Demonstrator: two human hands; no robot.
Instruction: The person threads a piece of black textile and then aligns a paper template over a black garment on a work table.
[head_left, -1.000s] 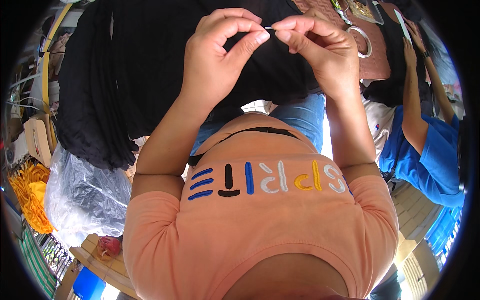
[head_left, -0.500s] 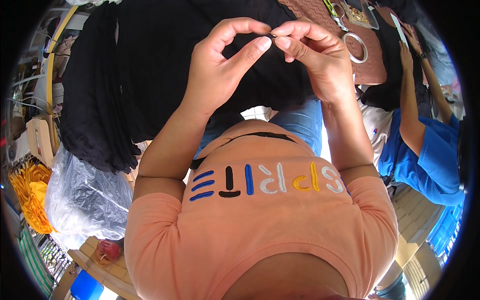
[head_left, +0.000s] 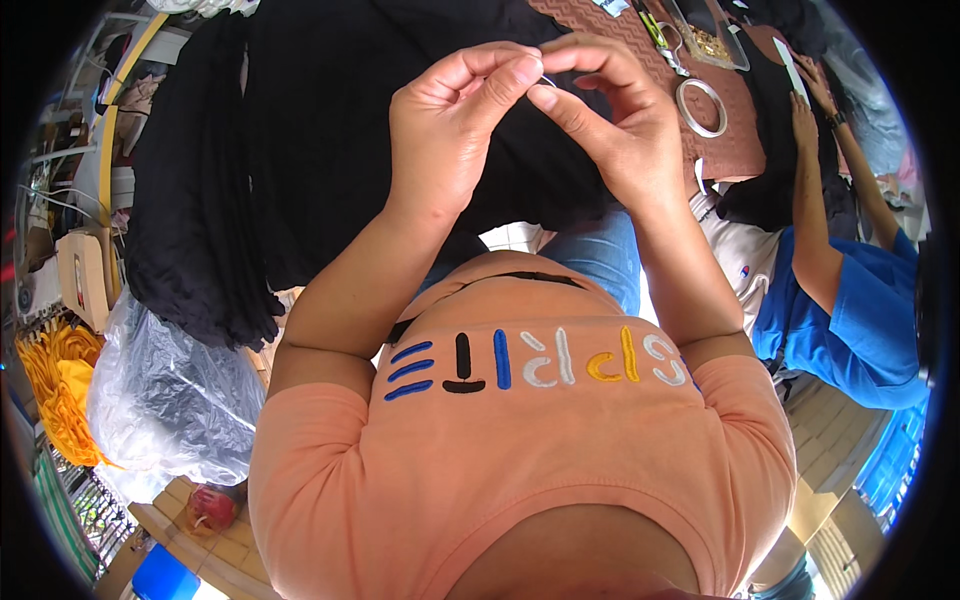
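Over the black cloth [head_left: 350, 130], my two hands meet at the fingertips. My left hand [head_left: 445, 130] is closed in a pinch, thumb against forefinger. Whatever it grips is too small to make out. Beside it my right hand [head_left: 625, 125] curls inward, its forefinger touching the left fingertips and its thumb just below. A short, thin, pale sliver [head_left: 548, 80] shows between the hands near the right thumb; its kind cannot be told. The black cloth spreads under both hands and hangs down at the left.
At the upper right, a white ring-shaped roll [head_left: 702, 108] lies on a brown textured cloth [head_left: 738, 140], near green-handled snips [head_left: 655, 30] and a clear box [head_left: 720, 45] of small gold pieces. Right of me a person in blue [head_left: 840, 310] handles black fabric. Clear plastic [head_left: 170, 400] lies at left.
The left thumb has come up against its forefinger, and the right thumb has moved down from its own forefinger. A pale sliver now shows between the hands. The view has shifted slightly.
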